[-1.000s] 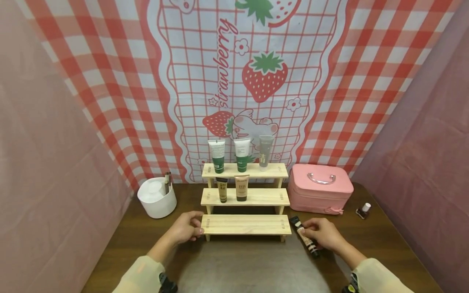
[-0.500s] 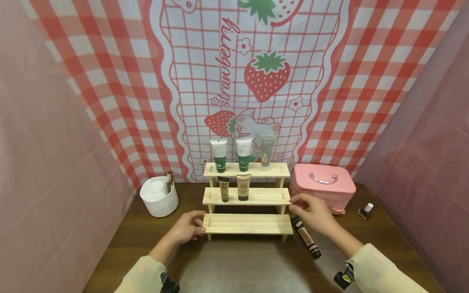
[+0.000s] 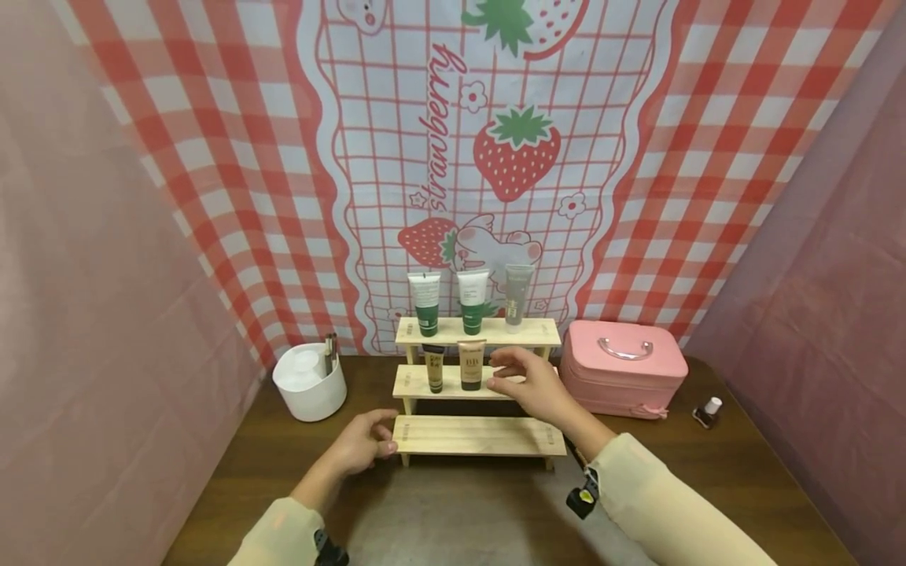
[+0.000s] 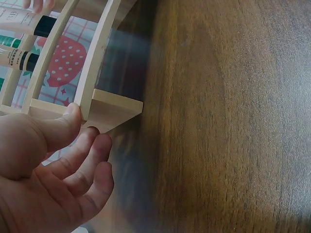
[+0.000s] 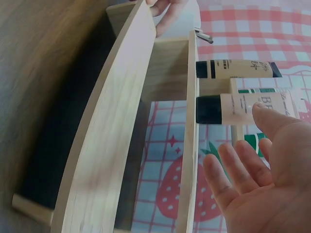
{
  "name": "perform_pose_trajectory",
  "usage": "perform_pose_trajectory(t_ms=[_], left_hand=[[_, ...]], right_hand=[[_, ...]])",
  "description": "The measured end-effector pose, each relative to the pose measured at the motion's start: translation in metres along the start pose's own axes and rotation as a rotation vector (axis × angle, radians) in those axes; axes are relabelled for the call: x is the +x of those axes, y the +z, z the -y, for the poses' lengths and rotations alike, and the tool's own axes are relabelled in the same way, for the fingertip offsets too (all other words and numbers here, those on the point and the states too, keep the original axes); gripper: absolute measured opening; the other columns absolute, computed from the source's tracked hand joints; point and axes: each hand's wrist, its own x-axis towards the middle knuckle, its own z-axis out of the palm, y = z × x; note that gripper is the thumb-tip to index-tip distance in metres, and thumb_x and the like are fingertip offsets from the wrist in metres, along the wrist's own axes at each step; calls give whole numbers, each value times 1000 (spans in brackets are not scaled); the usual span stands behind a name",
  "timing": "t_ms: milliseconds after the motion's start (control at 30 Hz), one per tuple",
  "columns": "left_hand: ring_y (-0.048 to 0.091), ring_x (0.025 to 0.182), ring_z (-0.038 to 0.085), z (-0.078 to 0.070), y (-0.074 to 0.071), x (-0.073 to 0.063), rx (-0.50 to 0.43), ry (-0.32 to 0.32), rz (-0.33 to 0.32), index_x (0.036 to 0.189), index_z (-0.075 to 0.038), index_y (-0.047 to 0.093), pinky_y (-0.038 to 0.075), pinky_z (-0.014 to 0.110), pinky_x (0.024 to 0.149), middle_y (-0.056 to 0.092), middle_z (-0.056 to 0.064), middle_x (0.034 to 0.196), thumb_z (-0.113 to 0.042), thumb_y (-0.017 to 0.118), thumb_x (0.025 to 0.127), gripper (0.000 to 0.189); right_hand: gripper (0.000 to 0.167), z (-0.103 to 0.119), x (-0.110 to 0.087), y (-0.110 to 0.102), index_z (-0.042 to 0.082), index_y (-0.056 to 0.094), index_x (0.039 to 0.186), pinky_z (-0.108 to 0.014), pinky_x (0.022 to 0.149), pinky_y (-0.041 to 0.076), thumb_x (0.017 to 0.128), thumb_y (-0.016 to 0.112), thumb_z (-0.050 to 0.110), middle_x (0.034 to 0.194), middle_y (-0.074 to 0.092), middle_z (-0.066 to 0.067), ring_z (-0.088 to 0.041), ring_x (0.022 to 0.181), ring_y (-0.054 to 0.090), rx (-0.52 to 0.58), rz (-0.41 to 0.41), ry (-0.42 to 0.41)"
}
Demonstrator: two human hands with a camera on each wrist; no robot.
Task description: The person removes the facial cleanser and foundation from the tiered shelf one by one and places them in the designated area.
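Observation:
A three-step wooden display rack [image 3: 481, 436] stands on the table. My left hand [image 3: 357, 444] holds the left end of its lowest step, thumb [image 4: 73, 116] against the board's end. Over the middle step, my right hand [image 3: 534, 385] reaches in from the right with loosely bent fingers. Its thumb overlaps the upper part of a beige BB cream tube [image 5: 238, 108] in the right wrist view; whether they touch I cannot tell. Left of that tube stands a small gold tube with a dark top [image 3: 435, 371]. Two white-and-green tubes [image 3: 428, 303] and a grey translucent tube [image 3: 519, 299] stand on the top step.
A white round holder [image 3: 309, 393] with brushes stands to the left. A pink case [image 3: 623, 365] and a small nail polish bottle [image 3: 708, 411] are on the right. My right forearm hides most of a black-capped tube lying on the table.
My right hand has let go of the black-capped tube lying right of the rack, then moved up and left to the BB cream tube. My left hand stays at the rack.

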Motion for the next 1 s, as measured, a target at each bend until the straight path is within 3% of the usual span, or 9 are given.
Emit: perform_pose_trajectory(t_ms=[367, 733, 1000], left_hand=[[62, 66, 18, -1, -1, -2, 29, 17, -4, 143, 8, 51, 47, 30, 51, 65, 10, 84, 8, 70, 88, 57], [63, 66, 22, -2, 1, -4, 26, -6, -11, 142, 7, 52, 47, 30, 50, 65, 10, 82, 7, 71, 89, 57], [62, 65, 19, -3, 2, -4, 12, 3, -7, 142, 9, 51, 53, 35, 53, 64, 10, 84, 8, 71, 88, 58]], right_hand=[[46, 2, 15, 16, 17, 63, 134, -41, 87, 60, 91, 79, 25, 125, 69, -7, -26, 109, 69, 41, -51, 8], [18, 9, 17, 24, 16, 69, 105, -40, 84, 58, 92, 78, 25, 103, 73, 1, -20, 100, 71, -25, -100, 6], [29, 13, 5, 6, 15, 69, 119, -39, 82, 58, 94, 75, 28, 108, 73, -3, -22, 99, 71, -2, -112, -26]])
